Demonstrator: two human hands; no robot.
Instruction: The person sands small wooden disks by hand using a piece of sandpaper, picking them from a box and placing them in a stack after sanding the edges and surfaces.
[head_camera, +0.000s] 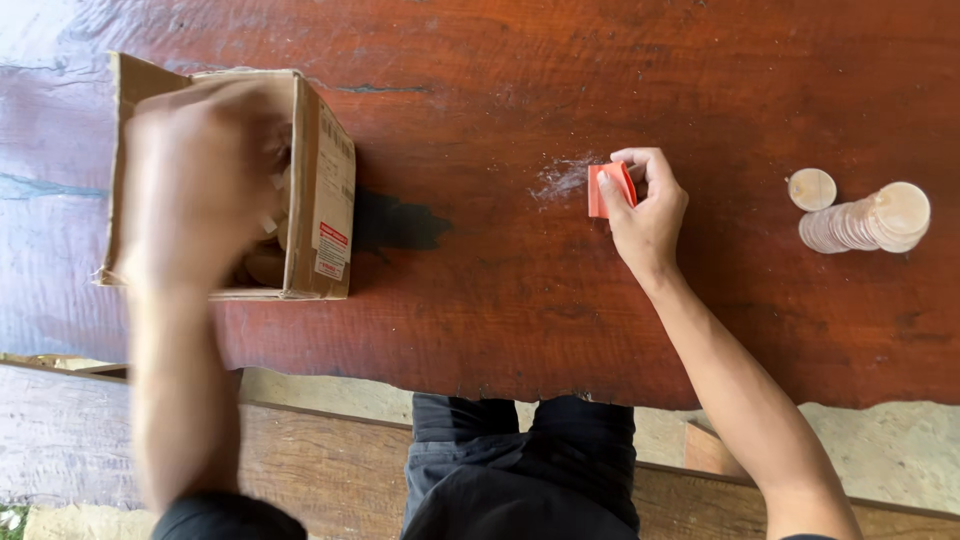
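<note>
Folded orange sandpaper (610, 188) is sitting on the big dark red wooden table (520, 290), near the middle, with a small patch of pale dust (560, 178) just beside it on the wood. The person's right hand (648, 212) is pinching the orange sandpaper, with fingers and thumb closed on it and pressing it down on the table.

The person's left hand (200, 185) is reaching down into an open brown cardboard box (318, 190) at the left end of the table. That hand is blurry, so I cannot tell if its fingers are apart or closed on something. Some pale round pieces (265, 262) are showing inside the box, under the hand. The side of the box facing the middle of the table is wearing a white label with black print, and below it a small red and white sticker (331, 250).

Far over on the right, well apart from the right hand, a leaning stack of thin round wooden discs (868, 224) is lying on the table. One single round wooden disc (811, 189) is lying flat just beside the stack.
</note>
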